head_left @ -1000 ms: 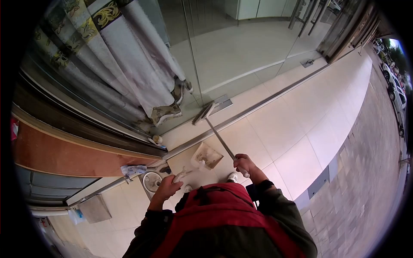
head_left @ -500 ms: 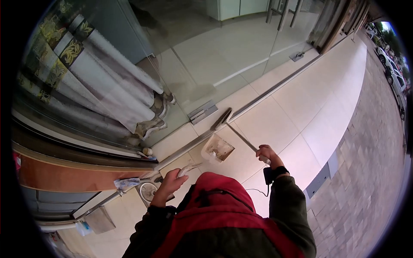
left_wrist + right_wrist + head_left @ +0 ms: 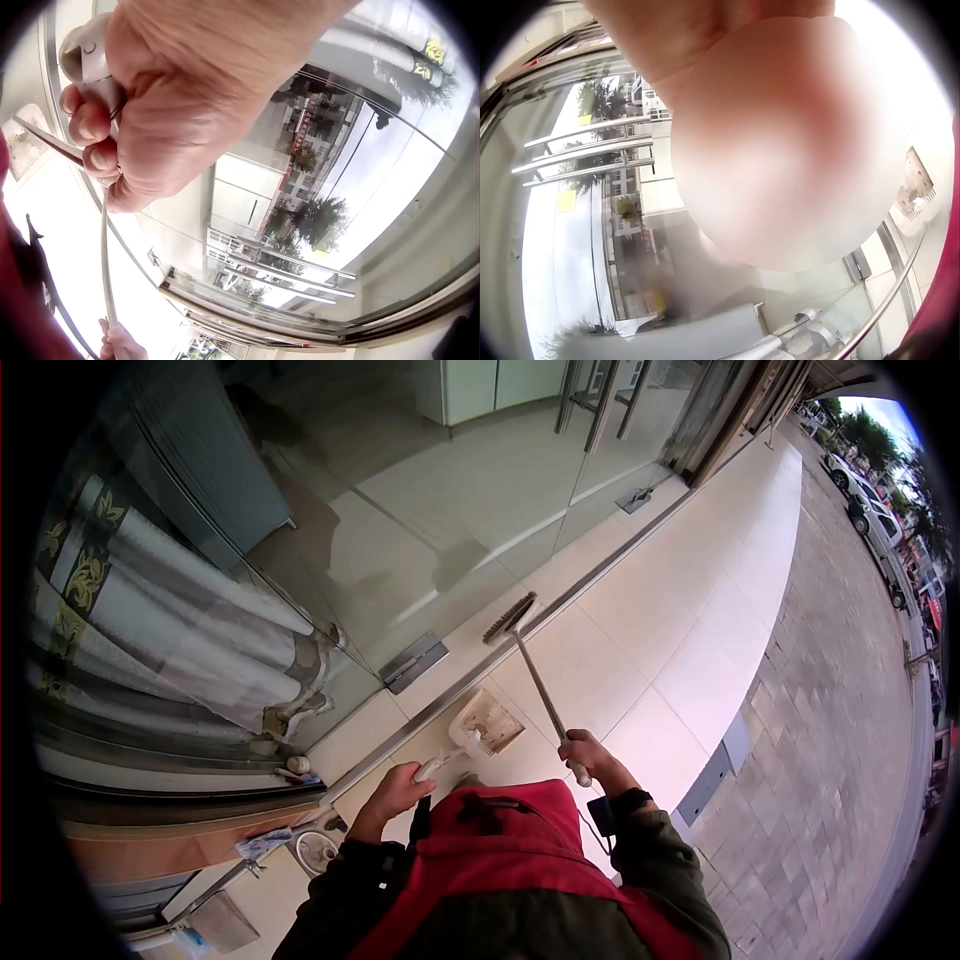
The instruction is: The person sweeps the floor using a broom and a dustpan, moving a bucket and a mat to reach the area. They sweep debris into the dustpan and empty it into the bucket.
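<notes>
In the head view my right hand (image 3: 594,753) grips the upper end of a broom handle (image 3: 542,690). The broom head (image 3: 510,617) lies at the glass front's threshold, bristles along the pale floor strip. My left hand (image 3: 397,792) holds the handle of a pale dustpan (image 3: 485,722), which is on the tiles with toothed edge and dirt marks inside. From the left wrist view, the left hand (image 3: 202,97) has its fingers curled round the grey handle end (image 3: 94,56). A blurred round patch hides most of the right hand in the right wrist view.
A glass wall (image 3: 400,550) with metal door handles (image 3: 600,405) runs along the far side, curtains (image 3: 190,630) behind it. A metal floor hinge (image 3: 414,662) sits at its foot. A round container (image 3: 316,851) stands at lower left. Paving (image 3: 820,690) and parked cars (image 3: 880,525) are at right.
The broom head moved from beside the floor hinge to the right of it, then turned so its bristles show. The view has shifted to the right. Both hands keep their grips.
</notes>
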`<state>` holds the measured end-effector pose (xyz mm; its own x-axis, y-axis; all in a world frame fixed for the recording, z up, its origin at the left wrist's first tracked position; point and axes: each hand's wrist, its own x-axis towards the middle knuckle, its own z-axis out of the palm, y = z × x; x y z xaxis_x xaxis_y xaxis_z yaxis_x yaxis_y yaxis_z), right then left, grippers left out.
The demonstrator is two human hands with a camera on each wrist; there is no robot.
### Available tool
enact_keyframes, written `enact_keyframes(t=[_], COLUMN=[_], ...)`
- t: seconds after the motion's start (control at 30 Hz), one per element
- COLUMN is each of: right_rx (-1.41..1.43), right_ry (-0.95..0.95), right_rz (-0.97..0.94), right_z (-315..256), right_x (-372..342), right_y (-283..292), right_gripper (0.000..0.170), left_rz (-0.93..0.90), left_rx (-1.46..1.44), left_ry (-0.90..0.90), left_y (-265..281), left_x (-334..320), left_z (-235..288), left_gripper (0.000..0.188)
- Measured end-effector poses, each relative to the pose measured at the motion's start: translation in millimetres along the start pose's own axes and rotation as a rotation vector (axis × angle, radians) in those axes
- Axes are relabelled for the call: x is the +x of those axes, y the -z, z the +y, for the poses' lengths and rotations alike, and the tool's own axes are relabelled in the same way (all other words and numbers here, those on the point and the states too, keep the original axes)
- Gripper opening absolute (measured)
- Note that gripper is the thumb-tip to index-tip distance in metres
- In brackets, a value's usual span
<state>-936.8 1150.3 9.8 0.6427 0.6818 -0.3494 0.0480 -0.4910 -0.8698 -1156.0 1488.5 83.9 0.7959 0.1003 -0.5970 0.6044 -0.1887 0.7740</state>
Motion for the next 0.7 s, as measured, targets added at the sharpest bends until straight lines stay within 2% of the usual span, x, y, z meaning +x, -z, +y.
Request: enact_keyframes(t=[0.03,0.1,0.13,0.17,0.23,0.33,0.4,0.5,0.6,0.63,0.7], right_rx=[0.347,0.409,0.434,0.448,0.445,0.446,0.462,0.470,0.497,0.500,0.655], right_ry=[-0.447,-0.508,-0.531,-0.524,-0.506,-0.526,-0.507,-0.545,-0.621,-0.670,-0.764], right_rz=[0.031,0.044,0.092,0.019,-0.013,-0.068,-0.060,-0.028,0.034,0.087,-0.199], right_z=[-32,-22,-16,11,43,66,88,110,149,135,155], right_x=[10,40,53,74,104,126,132,134,137,128,118], right_y=[0,7,10,15,35,97,148,222,281,292,317], right_gripper=[0.010,0.025,0.052,0.072,0.071,0.073,0.074,0.076,0.076,0.049,0.038], left_rz=[-0.009,0.003,0.011,0.023,0.057,0.142,0.238,0.336,0.451,0.480,0.536], left_rx=[0.003,0.071,0.097,0.120,0.115,0.080,0.094,-0.137,-0.164,-0.171,-0.224], left_ry=[0.001,-0.002,-0.002,0.002,0.034,0.065,0.076,0.276,0.292,0.303,0.338], left_y=[-3,-9,-14,-20,-34,-68,-99,-144,-179,-189,-205], left_x=[10,28,36,42,53,65,69,67,72,71,67], left_z=[7,24,33,41,52,64,68,112,124,130,142], left_gripper=[0.028,0.027,0.028,0.028,0.030,0.031,0.028,0.025,0.024,0.025,0.024])
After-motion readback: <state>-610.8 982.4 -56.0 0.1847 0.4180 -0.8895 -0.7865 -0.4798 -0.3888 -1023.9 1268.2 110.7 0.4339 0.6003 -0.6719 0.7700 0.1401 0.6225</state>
